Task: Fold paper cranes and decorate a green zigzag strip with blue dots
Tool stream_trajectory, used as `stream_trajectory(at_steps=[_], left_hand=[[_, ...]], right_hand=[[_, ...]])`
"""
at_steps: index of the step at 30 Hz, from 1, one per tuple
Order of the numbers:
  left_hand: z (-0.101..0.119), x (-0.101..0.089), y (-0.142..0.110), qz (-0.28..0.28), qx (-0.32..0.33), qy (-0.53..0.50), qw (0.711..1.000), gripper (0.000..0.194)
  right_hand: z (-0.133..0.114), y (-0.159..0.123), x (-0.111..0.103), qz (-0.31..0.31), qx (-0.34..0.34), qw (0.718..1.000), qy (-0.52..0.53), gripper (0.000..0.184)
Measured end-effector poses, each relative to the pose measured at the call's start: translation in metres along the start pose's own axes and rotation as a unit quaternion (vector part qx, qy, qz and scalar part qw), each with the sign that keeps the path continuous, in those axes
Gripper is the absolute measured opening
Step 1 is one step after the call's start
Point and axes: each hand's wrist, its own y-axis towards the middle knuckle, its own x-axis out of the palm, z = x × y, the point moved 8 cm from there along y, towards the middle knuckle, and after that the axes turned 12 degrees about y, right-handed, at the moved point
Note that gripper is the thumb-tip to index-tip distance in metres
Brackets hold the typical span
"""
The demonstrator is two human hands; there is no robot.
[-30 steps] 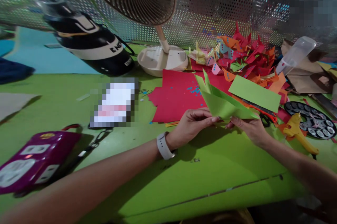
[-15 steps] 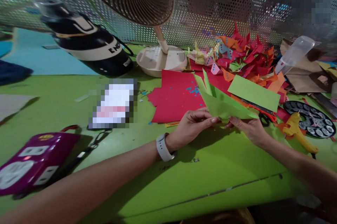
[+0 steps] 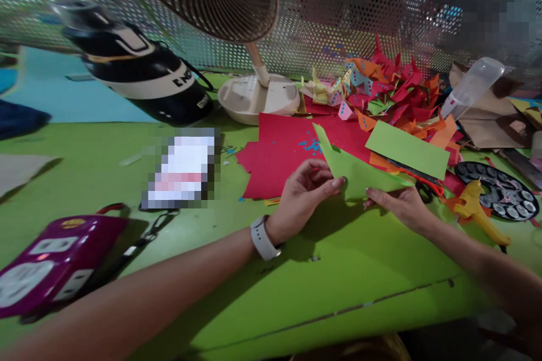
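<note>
A folded piece of light green paper (image 3: 354, 172) is held up above the green table, with one narrow point rising at its left and another reaching right. My left hand (image 3: 309, 191), a pale watch strap on its wrist, pinches the paper's lower left edge between thumb and fingers. At the lower right edge, my right hand (image 3: 400, 205) grips it with the thumb in front; its other fingers are partly hidden behind the paper. Below and behind the folded piece lies a red sheet (image 3: 279, 157) sprinkled with small blue bits.
Behind stand a fan (image 3: 265, 92), a black bottle (image 3: 148, 78) and a heap of folded colored paper (image 3: 389, 87). To the right lie a green paper rectangle (image 3: 409, 149), scissors (image 3: 425, 190), a yellow glue gun (image 3: 476, 208) and a black round palette (image 3: 503, 188). A purple power strip (image 3: 71, 248) sits left.
The folded green paper has closed flatter: the second upright flap at its left no longer stands apart. My left hand's fingers have shifted slightly up along the edge.
</note>
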Motion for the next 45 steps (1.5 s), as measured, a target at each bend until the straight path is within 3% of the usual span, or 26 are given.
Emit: stream_trajectory(at_steps=[4,11,24,33,45], left_hand=[[-0.004,0.0,0.003,0.006,-0.016,-0.021,1.0,0.057],[-0.011,0.0,0.003,0.008,-0.055,0.0,0.998,0.037],[-0.007,0.0,0.001,0.034,-0.054,0.004,0.998,0.037],[-0.012,-0.014,0.004,0.064,-0.026,0.035,0.997,0.034],[-0.007,-0.02,0.003,0.095,-0.008,0.099,0.99,0.033]], right_hand=[[-0.002,0.002,0.0,0.012,0.002,1.0,0.0,0.027],[-0.004,0.003,-0.001,0.013,0.001,1.0,0.022,0.023],[-0.001,0.004,-0.004,0.018,0.001,0.999,0.05,0.026],[0.006,0.008,-0.027,0.129,-0.028,0.987,0.089,0.041],[0.002,0.009,-0.026,0.145,-0.034,0.984,0.094,0.041]])
